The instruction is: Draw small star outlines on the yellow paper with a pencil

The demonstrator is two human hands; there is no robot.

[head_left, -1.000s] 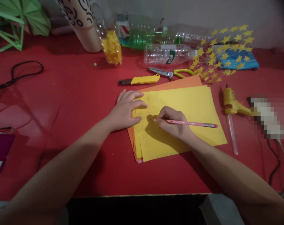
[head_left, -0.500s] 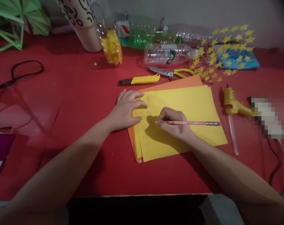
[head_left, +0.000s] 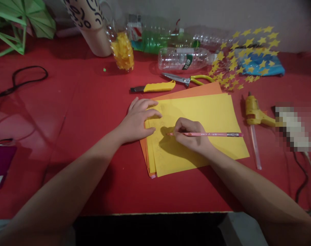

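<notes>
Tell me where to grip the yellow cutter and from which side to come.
Take the cutter by its ribbed yellow handle, probably best from above on the near side. It lies flat with its dark end pointing left, so the handle offers the longer hold; the scissors lie just beyond it.

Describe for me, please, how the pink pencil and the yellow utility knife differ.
The pink pencil is held in the right-hand grip over the yellow paper, while the utility knife lies on the red table. The pink pencil has a metal band near its eraser end; the utility knife has a ridged yellow handle with a dark end. The pink pencil is slimmer than the utility knife. Both are long and lie roughly crosswise in view.
</notes>
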